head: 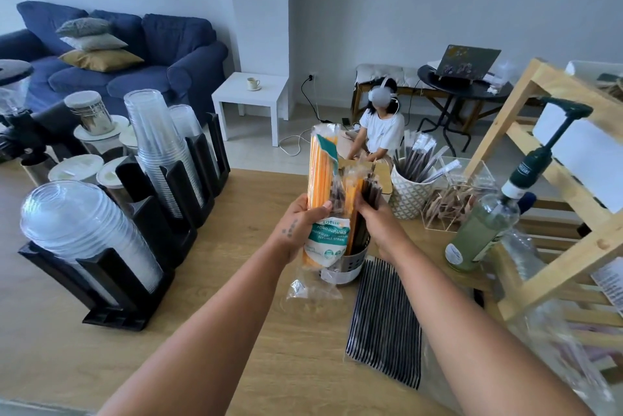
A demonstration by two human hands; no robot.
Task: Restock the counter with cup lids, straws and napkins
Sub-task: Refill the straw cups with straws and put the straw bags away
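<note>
The left hand (302, 219) clasps the bag of orange straws (323, 176) upright, its long axis near vertical, just left of the perforated metal holder (352, 265). The right hand (375, 218) curls round the dark straws (367, 196) standing in that holder, touching the bag's right side.

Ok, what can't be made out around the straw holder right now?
From the head view:
- Metal holder: its inside and how full it is, hidden by the straw pack and the left hand.
- Right hand: fingertips hidden behind the dark straws.
- Striped flat pack: contents unclear.
- Clear bags at the right edge: blurred and cut off.
</note>
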